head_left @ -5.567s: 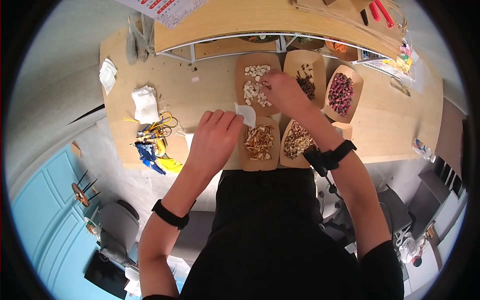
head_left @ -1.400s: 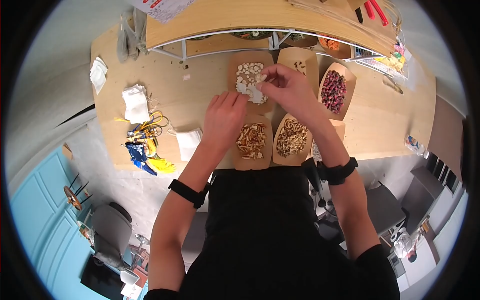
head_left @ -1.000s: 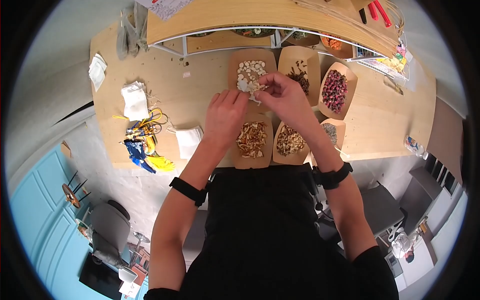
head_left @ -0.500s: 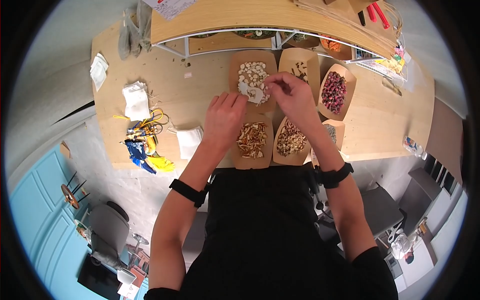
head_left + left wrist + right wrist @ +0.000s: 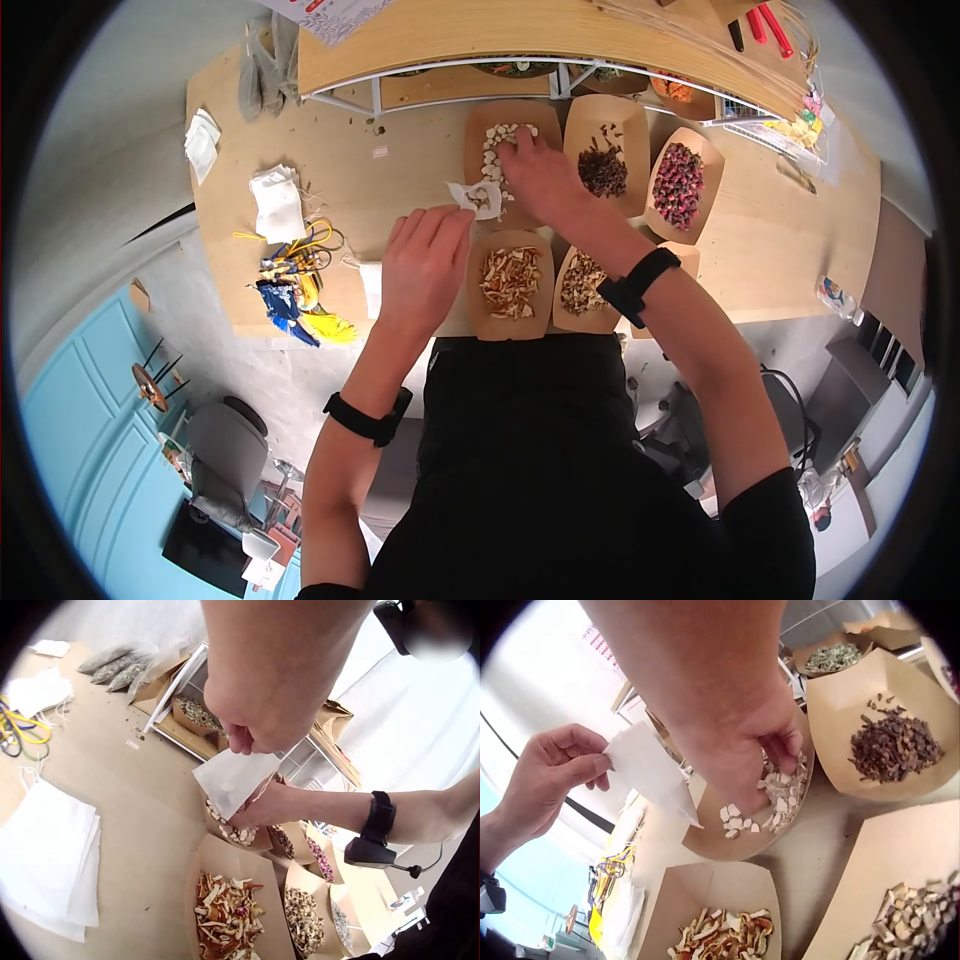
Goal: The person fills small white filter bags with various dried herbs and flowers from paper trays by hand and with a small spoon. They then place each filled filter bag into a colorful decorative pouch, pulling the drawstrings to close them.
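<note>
My left hand (image 5: 428,270) pinches the edge of a small white drawstring pouch (image 5: 482,198), whose mouth gapes in the head view with pale pieces showing inside. In the left wrist view the pouch (image 5: 231,780) hangs from the fingers, its strings dangling. My right hand (image 5: 545,180) reaches down into the brown paper tray (image 5: 478,118) of white dried slices (image 5: 490,165). In the right wrist view its bent fingers (image 5: 784,754) and thumb are among the slices (image 5: 780,806); I cannot tell whether they grip any.
Around stand paper trays of dark cloves (image 5: 603,172), dried rosebuds (image 5: 680,185), orange-brown peel strips (image 5: 511,280) and chopped stems (image 5: 583,285). More white pouches (image 5: 277,203) and coloured cords and tassels (image 5: 295,285) lie left. A wooden shelf (image 5: 520,50) overhangs the table's back.
From over the slices tray, the left hand with the pouch has drawn back left toward the body. The right hand has left the pouch's mouth and moved down into the tray's far part.
</note>
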A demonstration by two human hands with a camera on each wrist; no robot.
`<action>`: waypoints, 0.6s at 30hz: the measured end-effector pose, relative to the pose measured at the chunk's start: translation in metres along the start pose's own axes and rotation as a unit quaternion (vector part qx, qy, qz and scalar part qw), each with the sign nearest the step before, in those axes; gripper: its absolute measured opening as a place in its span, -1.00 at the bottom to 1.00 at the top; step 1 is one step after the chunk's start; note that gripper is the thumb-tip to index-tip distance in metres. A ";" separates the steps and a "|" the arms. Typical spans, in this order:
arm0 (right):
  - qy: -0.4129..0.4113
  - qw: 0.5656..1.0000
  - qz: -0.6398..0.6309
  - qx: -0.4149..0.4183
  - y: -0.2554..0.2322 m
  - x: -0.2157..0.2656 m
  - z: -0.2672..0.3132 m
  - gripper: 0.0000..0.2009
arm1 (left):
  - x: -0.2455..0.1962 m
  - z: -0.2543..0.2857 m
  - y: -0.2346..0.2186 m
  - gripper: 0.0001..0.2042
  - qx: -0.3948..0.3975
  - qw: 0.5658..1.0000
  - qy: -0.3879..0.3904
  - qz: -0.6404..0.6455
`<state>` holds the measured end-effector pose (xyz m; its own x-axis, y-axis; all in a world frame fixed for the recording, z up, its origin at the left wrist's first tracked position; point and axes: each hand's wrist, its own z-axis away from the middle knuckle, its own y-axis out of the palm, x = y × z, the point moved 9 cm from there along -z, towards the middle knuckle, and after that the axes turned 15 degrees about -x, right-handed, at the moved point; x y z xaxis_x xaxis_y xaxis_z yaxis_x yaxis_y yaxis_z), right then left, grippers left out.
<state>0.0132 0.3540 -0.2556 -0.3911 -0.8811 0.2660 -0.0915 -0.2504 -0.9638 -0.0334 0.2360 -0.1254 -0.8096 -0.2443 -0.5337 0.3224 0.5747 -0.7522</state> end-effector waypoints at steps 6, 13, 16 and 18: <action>0.029 0.996 -0.080 -0.006 0.003 -0.013 0.001 -0.76 | 0.001 -0.003 -0.002 -0.82 -0.006 1.000 -0.003 0.003; -0.007 0.991 -0.132 -0.017 -0.017 0.015 0.007 -0.62 | 0.005 -0.003 -0.016 -0.81 -0.004 1.000 -0.024 -0.011; -0.016 0.997 -0.069 -0.009 -0.006 0.018 0.005 -0.61 | 0.004 0.002 -0.016 -0.82 -0.004 1.000 -0.023 -0.012; -0.011 0.998 -0.056 0.000 0.004 0.017 0.005 -0.63 | 0.005 0.006 -0.016 -0.82 -0.001 1.000 -0.023 -0.012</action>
<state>0.0111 0.3356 -0.2549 -0.3574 -0.8565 0.3723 -0.1339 -0.3475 -0.9281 -0.0394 0.2215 -0.1184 -0.7937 -0.2940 -0.5325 0.3022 0.5692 -0.7647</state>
